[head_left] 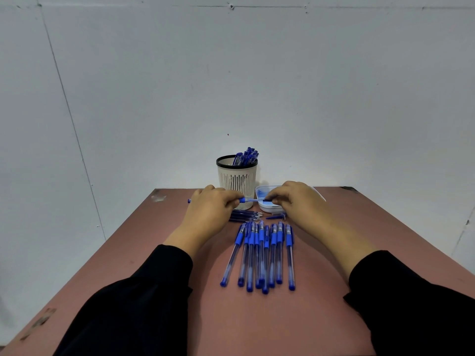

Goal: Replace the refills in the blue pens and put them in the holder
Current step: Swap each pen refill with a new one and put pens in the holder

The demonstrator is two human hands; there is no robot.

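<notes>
- Reddish-brown table (334, 291) set against pale grey wall panels; at its far edge a blue pen (246, 200) is held level above the surface, in front of the holder.
- The pen's long axis runs left to right: its tail cap shows past the left hand (210, 209), and its front end points right, toward the right hand (295, 201).
- The barrel is gripped by the curled left fingers; the front end is pinched by the right fingertips (272, 199).
- Likely risks: a small tip piece slipping from the pinch, or a wrist nudging the row of pens (262, 255) lying below.
- Loose refills (245, 216) lie just under the hands; beyond stand the slotted pen holder (237, 179), already holding pens, and a white tray (267, 208).
</notes>
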